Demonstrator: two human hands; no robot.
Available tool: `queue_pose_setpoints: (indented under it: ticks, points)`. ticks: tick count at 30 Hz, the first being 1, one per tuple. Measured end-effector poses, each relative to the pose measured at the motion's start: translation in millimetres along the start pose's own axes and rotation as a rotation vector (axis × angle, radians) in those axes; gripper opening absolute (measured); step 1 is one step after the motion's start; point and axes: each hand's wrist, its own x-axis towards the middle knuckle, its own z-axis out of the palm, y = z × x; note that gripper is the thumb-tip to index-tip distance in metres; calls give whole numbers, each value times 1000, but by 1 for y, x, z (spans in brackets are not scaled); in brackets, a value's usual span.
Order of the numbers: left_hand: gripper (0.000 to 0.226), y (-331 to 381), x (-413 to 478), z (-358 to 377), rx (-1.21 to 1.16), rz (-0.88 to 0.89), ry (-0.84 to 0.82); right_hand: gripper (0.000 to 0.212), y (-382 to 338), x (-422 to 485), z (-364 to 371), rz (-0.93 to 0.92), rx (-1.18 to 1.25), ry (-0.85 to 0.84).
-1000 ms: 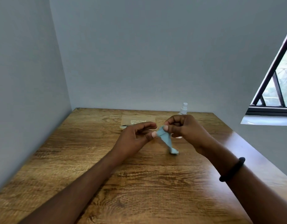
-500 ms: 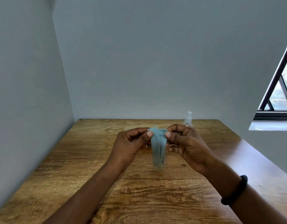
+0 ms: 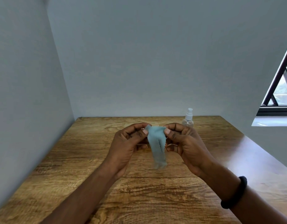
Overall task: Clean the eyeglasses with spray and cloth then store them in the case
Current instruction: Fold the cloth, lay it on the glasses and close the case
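Note:
A small light-blue cleaning cloth with zigzag edges hangs above the middle of the wooden table. My left hand pinches its upper left corner and my right hand pinches its upper right corner, so the cloth droops between them. A clear spray bottle with a white nozzle stands upright behind my right hand near the table's far edge. The eyeglasses and the case are hidden behind my hands.
Grey walls close the table on the left and at the back. A window with a dark frame and a white sill is at the right. A black band sits on my right wrist.
Both hands have lifted the cloth off the table and spread its top edge apart, from a bunched twist to a hanging sheet. The view has tilted up, and the case is now hidden.

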Motion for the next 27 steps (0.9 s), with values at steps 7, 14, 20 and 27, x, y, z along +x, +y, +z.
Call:
queue_pose_setpoints:
  ticks: [7, 14, 20, 27]
  points:
    - [17, -3, -1, 1, 23, 14, 0, 16, 5, -2, 2, -28, -70, 53]
    - [16, -5, -3, 5, 122, 41, -6, 20, 12, -2, 6, -21, -123, 57]
    - [17, -6, -3, 5, 111, 14, 21, 26, 13, -3, 8, -7, -100, 37]
    - [15, -6, -3, 6, 105, 12, 51, 21, 14, -4, 7, -24, -123, 43]
